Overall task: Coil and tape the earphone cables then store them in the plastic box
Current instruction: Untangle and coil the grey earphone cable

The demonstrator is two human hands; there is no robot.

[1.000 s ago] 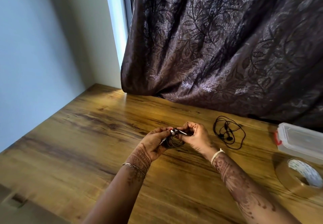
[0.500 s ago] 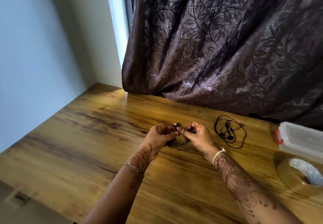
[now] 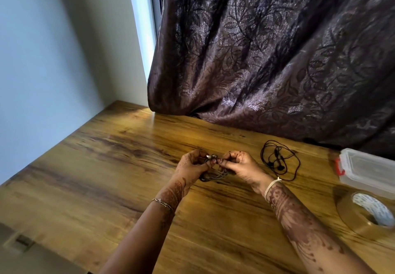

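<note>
Your left hand and right hand both pinch the coiled cable, loops hanging just below curled fingertips; tape roll lies well right, nearer your right hand.

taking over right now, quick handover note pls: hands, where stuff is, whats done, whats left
Left hand and right hand both pinch one earphone cable, partly coiled between them, no tape on it.
Second earphone lies loose on the table, right of the hands.
Tape roll and plastic box, lid on, far right.
Left: tape this coil, coil and tape the second, box both.
</note>
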